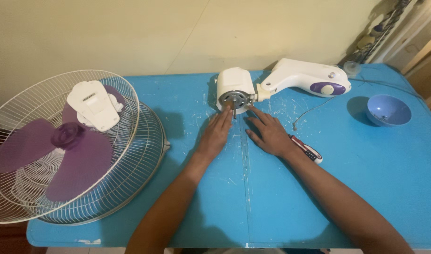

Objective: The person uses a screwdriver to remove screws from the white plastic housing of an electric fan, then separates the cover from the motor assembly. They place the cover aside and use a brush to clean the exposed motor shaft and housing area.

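Two hands are resting flat on the blue bench [366,197], fingers released. Left hand [215,134] is touching the motor shaft [234,112] of the fan motor head [234,89], lying directly ahead; shaft axis pointing toward the person. Right hand [269,134] is lying just beside.

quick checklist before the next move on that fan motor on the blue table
1. White fan motor housing lying flat on the blue table: ok.
2. Metal shaft bare, purple blade off in the wire grilles: ok.
3. Left hand fingertips at the shaft: ok.
4. Right hand flat, empty: ok.
5. Red-handled screwdriver beside right wrist: ok.
6. Cord unplugged: cannot tell.
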